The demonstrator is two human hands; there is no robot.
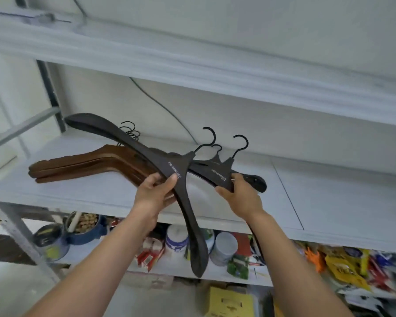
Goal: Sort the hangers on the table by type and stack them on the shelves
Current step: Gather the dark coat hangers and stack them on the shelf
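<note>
On the pale grey shelf [329,191], at the left, lies one stack of brown wooden hangers [78,165], at least three by their edges, with about four black wire hooks [130,131] behind. The left grip [151,193] curls round one broad-shouldered matte black hanger [190,225] with white lettering, held tilted over the stack. The right grip [242,197] pinches two similar black hangers [222,172] near the neck, both hooks showing, held over the shelf board.
</note>
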